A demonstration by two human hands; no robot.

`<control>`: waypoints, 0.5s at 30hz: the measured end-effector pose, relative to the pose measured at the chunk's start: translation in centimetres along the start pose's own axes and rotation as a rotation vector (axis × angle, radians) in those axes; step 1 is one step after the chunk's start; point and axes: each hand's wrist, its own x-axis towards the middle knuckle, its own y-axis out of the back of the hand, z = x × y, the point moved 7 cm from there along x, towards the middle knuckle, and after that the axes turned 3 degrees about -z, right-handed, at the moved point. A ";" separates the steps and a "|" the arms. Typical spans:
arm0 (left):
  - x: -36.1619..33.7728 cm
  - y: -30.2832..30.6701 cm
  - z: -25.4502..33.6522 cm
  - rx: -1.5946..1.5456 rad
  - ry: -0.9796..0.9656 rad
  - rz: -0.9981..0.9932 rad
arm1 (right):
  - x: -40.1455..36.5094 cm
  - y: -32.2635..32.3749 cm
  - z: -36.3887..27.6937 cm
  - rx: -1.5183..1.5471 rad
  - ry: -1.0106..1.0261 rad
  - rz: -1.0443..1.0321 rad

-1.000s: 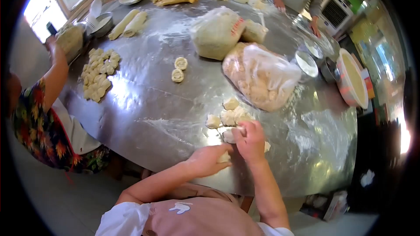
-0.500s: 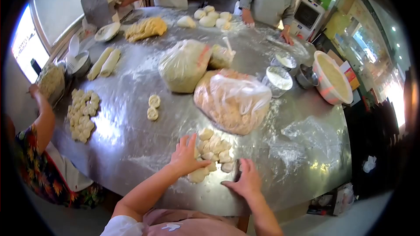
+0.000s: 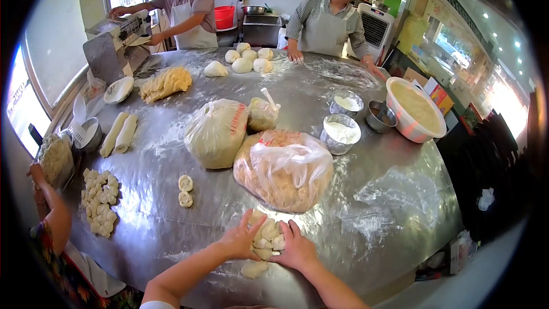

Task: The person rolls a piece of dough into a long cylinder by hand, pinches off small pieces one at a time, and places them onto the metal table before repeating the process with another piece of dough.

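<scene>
A small pile of pale dough pieces [image 3: 267, 237] lies on the steel table near its front edge, between my two hands. My left hand [image 3: 239, 242] rests against the pile's left side, its fingers stretched forward and thumb apart. On the other side, my right hand [image 3: 295, 247] touches the pieces with spread fingers, its thumb toward the near end. One flat dough piece [image 3: 254, 269] lies just below the pile, closer to me. Behind the pile sits a big plastic bag of brownish filling [image 3: 280, 180].
The steel table [image 3: 366, 252] also bears a bag of pale filling [image 3: 214, 137], two dough rolls [image 3: 127, 133], a cluster of dough pieces [image 3: 100, 203], flour bowls [image 3: 341, 131] and a large tub [image 3: 414, 109]. Co-workers stand at the far side; another person's arm [image 3: 54, 209] is at left.
My hands have closed in from both sides, and the dough pieces are now gathered more tightly. The view has tilted up, showing more of the far side.
</scene>
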 end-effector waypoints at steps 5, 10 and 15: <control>1.8 0.5 -0.7 -0.085 -0.032 0.061 | 2.5 0.3 0.1 0.020 0.052 0.042; 0.7 1.4 0.2 -0.042 -0.018 0.061 | 2.9 0.1 -0.2 -0.031 0.187 0.006; 1.0 0.1 -0.6 -0.091 -0.081 0.175 | 3.0 -0.8 0.1 0.103 0.258 0.093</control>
